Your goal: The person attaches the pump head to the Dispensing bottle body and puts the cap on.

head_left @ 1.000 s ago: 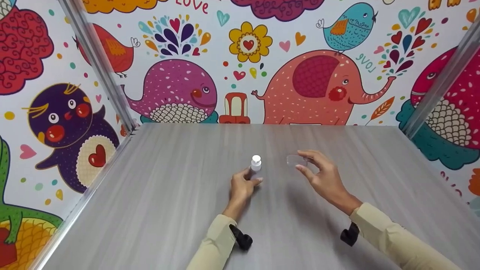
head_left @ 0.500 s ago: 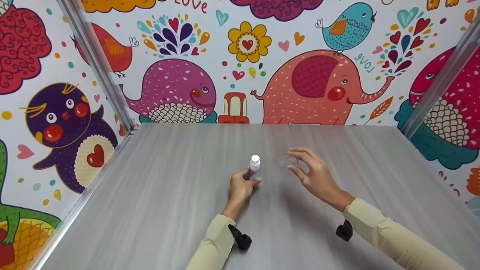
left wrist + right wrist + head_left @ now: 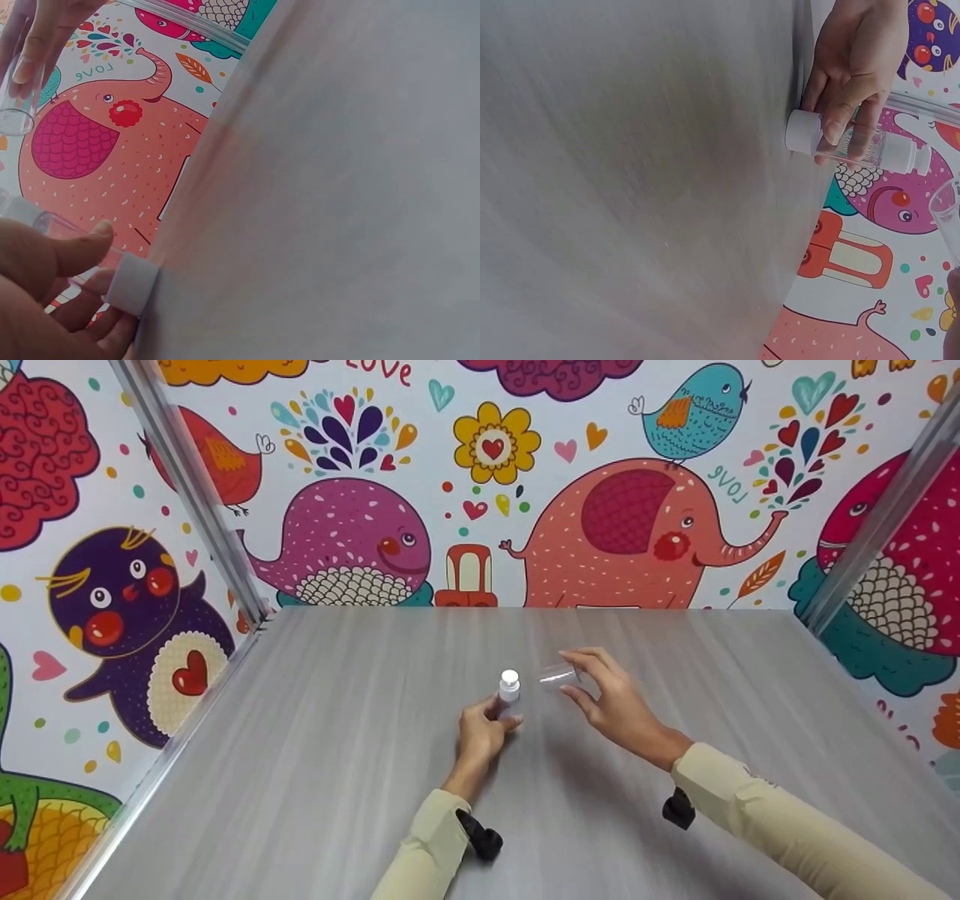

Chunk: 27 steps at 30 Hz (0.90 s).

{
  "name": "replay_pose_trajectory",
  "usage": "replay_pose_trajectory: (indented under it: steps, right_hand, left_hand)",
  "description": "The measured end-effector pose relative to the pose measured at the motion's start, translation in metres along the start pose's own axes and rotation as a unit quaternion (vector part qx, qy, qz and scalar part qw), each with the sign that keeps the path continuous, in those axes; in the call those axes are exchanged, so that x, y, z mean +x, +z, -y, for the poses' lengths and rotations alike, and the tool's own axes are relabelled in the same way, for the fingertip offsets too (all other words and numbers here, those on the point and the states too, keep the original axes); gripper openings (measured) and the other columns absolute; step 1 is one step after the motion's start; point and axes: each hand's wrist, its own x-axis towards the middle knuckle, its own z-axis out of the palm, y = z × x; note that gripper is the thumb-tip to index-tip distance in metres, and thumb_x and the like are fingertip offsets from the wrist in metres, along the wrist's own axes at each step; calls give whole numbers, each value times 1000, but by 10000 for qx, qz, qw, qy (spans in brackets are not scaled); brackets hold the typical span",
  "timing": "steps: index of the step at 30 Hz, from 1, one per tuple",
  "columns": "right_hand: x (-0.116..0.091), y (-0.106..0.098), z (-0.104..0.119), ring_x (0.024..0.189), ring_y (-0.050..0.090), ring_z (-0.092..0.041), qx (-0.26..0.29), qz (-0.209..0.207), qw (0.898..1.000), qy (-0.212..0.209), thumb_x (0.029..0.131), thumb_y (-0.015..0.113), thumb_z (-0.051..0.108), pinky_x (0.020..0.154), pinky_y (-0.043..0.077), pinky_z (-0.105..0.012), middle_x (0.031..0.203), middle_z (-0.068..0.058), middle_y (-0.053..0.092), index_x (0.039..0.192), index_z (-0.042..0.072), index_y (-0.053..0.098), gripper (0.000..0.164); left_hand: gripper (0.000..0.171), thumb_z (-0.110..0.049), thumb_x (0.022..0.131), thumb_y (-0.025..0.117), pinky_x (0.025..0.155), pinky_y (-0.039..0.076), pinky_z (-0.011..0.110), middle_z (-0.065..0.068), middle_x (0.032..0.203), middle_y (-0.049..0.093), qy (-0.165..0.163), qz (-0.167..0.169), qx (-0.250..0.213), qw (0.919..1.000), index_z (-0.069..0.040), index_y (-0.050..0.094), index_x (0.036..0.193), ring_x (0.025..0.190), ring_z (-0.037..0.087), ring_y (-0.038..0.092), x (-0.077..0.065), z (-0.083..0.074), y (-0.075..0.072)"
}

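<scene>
In the head view my left hand [image 3: 481, 735] grips a small clear bottle [image 3: 509, 688] that stands upright, its white pump-like top showing above the fingers. The right wrist view reveals the bottle's white base [image 3: 802, 132] right at the tabletop, with thumb and fingers wrapped round the see-through body. To the right of the bottle top, my right hand [image 3: 621, 706] pinches a clear, hollow cap [image 3: 557, 678] between thumb and fingers. The cap is held tilted, apart from the bottle, its round rim [image 3: 16, 120] visible in the left wrist view.
A grey wood-grain table [image 3: 337, 780] lies under both hands. Walls printed with cartoon animals [image 3: 630, 540] rise behind and at the sides, with metal corner posts [image 3: 199, 495] left and right. Each cuff carries a black wrist camera [image 3: 486, 840].
My right hand has moved left with the clear cap, bringing it nearer the bottle top. The cap now tilts differently. The left hand keeps holding the bottle in place.
</scene>
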Motion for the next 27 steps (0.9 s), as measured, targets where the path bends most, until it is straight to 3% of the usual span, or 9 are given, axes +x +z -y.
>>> replay_pose_trajectory:
  steps: [6, 11, 19, 27]
  right_hand:
    - [3, 2, 0, 112, 66, -26, 193, 26, 9998, 15, 83, 79, 3, 100, 52, -34, 121, -12, 63, 128, 1, 60, 49]
    - [6, 4, -2, 108, 66, -24, 121, -20, 9994, -312, 82, 79, 4, 97, 55, -37, 120, -13, 65, 125, 0, 61, 47]
    - [12, 10, 0, 107, 65, -21, -124, 123, 9971, -737, 87, 76, 7, 93, 57, -33, 124, -10, 63, 129, 3, 61, 45]
    - [16, 18, 2, 111, 64, -20, -95, 6, 9944, -1052, 85, 76, 3, 91, 58, -35, 123, -14, 60, 128, 1, 60, 46]
  left_hand:
    - [52, -4, 78, 81, 106, 49, 41, 21, 126, 68, 37, -34, 75, 10000, -1, 66, 128, 123, 31, 64, -2, -2, -1]
    - [53, -7, 80, 81, 107, 49, 42, 18, 128, 68, -58, -73, 307, 9995, -6, 66, 130, 125, 31, 63, -5, -4, -3]
    - [56, -8, 80, 82, 105, 50, 43, 18, 129, 68, -120, 7, 150, 9998, -6, 64, 133, 123, 30, 64, -1, 2, -3]
    - [53, -8, 80, 81, 101, 52, 43, 19, 126, 69, -74, 21, 80, 9999, -5, 66, 131, 119, 29, 66, -3, 0, -3]
